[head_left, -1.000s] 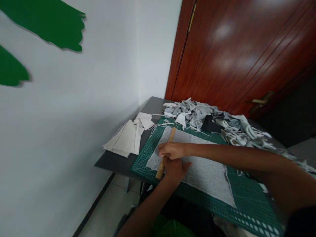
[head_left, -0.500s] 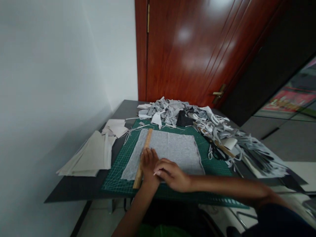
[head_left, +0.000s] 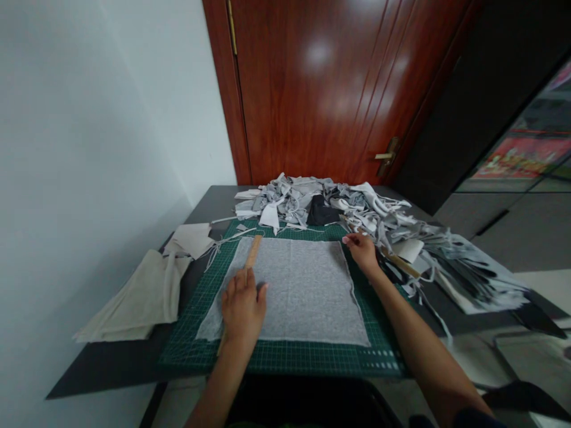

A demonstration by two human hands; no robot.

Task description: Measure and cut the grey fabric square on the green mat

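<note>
A grey square of fabric (head_left: 303, 291) lies flat on a green cutting mat (head_left: 276, 356). A wooden ruler (head_left: 252, 253) runs along the fabric's left edge. My left hand (head_left: 243, 309) lies flat on the ruler and the fabric, fingers spread, covering the ruler's near half. My right hand (head_left: 362, 252) rests at the fabric's far right corner, fingers touching its edge, beside a heap of scraps.
A big pile of grey, white and black fabric scraps (head_left: 357, 217) fills the table's far and right side. Folded cream cloth (head_left: 143, 297) lies left of the mat on the dark table (head_left: 111, 368). A red-brown door (head_left: 321, 89) stands behind, a white wall on the left.
My view has swung right and squared up to the table. My right hand left the ruler area and moved across to the fabric's far right corner. My left hand stays on the ruler.
</note>
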